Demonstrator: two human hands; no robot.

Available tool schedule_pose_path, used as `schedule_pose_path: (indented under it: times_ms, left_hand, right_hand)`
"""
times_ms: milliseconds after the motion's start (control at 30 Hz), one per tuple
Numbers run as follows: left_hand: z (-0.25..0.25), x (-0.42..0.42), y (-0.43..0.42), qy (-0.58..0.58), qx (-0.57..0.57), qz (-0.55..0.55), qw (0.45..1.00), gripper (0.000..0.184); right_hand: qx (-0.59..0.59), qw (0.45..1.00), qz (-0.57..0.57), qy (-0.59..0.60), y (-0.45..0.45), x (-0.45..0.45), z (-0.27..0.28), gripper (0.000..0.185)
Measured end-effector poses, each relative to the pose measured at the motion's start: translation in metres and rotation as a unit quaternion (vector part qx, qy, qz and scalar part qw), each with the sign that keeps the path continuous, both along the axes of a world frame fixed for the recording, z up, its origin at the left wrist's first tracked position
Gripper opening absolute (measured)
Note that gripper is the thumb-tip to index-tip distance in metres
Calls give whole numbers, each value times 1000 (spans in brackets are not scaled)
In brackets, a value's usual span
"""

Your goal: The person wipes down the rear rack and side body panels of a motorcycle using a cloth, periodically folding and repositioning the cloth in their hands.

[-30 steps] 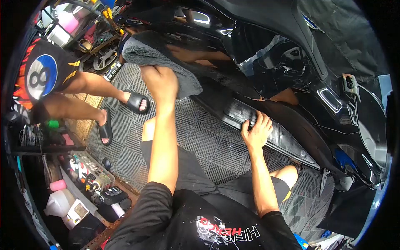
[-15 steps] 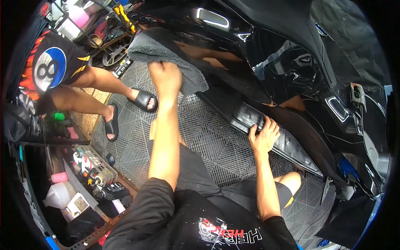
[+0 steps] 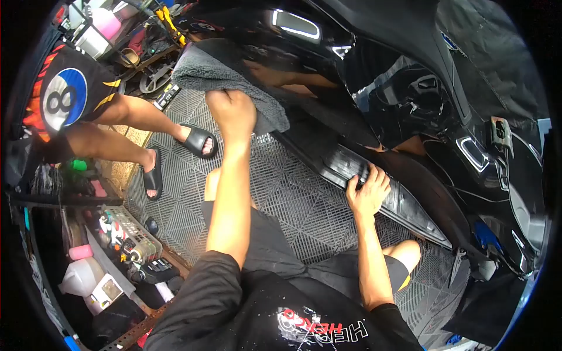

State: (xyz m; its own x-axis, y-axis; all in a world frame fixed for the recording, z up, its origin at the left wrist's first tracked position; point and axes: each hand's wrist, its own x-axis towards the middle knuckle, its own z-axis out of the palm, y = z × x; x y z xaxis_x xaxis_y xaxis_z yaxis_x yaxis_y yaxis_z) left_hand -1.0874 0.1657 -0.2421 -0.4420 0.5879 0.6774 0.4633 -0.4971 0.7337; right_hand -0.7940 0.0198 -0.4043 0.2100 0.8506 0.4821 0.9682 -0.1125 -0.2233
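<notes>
My left hand [image 3: 232, 117] is closed on a thick grey microfiber towel [image 3: 228, 79], which lies folded against the glossy black body panel [image 3: 281, 64] of a scooter. Part of the towel hangs down beside my wrist, and my fingertips are hidden in it. Lower down, my right hand [image 3: 370, 192] rests on the scooter's black footboard [image 3: 410, 207]. Its fingers are spread over the ribbed surface, holding nothing. The shiny panel reflects an arm.
A grey grid-tile floor [image 3: 281, 181] lies beneath. At left stands another person in black slides [image 3: 201, 142]. A rack at lower left carries a plastic basket [image 3: 137, 237] and a white jug [image 3: 82, 275]. A black cover [image 3: 486, 64] hangs at upper right.
The towel and my left hand sit marginally further left, along with a slight shift of the whole view. My right hand stays on the footboard.
</notes>
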Motion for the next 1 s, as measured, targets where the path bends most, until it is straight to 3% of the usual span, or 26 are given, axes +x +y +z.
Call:
schedule_pose_path:
  times_ms: [100, 167, 200, 233, 300, 467, 567, 667, 700, 767, 800, 867, 900, 967, 1000]
  left_hand:
    - [-32, 40, -29, -5, 10, 49, 999, 25]
    - [-83, 55, -63, -5, -123, -6, 992, 28]
    - [-114, 67, -66, 55, -20, 53, 997, 27]
    - [-120, 78, -70, 32, 21, 60, 997, 26]
    - [-112, 75, -65, -96, -56, 24, 994, 24]
    - [-25, -6, -8, -90, -228, -2, 969, 22]
    - [7, -5, -5, -92, -190, 0, 977, 23]
    - [-20, 17, -32, 23, -115, 21, 993, 24]
    - [-48, 32, -26, -11, 15, 25, 1000, 27]
    - [-54, 48, -38, 33, 50, 61, 996, 32]
    - [-52, 38, -33, -21, -36, 27, 999, 29]
    - [-1, 15, -31, -61, -216, 6, 974, 24]
    - [11, 6, -17, -51, -115, 2, 992, 24]
    - [30, 6, -17, -58, -188, 10, 980, 29]
    - [20, 9, -17, -27, -154, 21, 988, 24]
  right_hand:
    - [-1, 1000, -4, 2, 0, 0, 2, 57]
    - [1, 1000, -1, 1, -1, -1, 0, 57]
    - [4, 1000, 0, 0, -3, -2, -3, 57]
    - [13, 1000, 1, -4, 0, 0, -4, 57]
    - [8, 1000, 0, -2, 0, -1, -2, 57]
    - [5, 1000, 0, -7, 1, 0, -3, 56]
    - [-7, 1000, -6, -9, 0, -2, -1, 56]
    - [-7, 1000, -6, -4, -1, -2, -3, 57]
    - [-2, 1000, -4, -6, 1, -2, -3, 57]
    - [-7, 1000, -5, -4, 0, -4, 0, 57]
    - [-6, 1000, -3, -8, -1, -3, 0, 57]
    - [7, 1000, 3, -16, 0, -3, -2, 56]
    - [10, 1000, 1, -17, 1, -3, -3, 56]
    - [14, 1000, -3, -21, 1, -3, -4, 57]
    - [13, 1000, -4, -22, 1, -3, -5, 57]
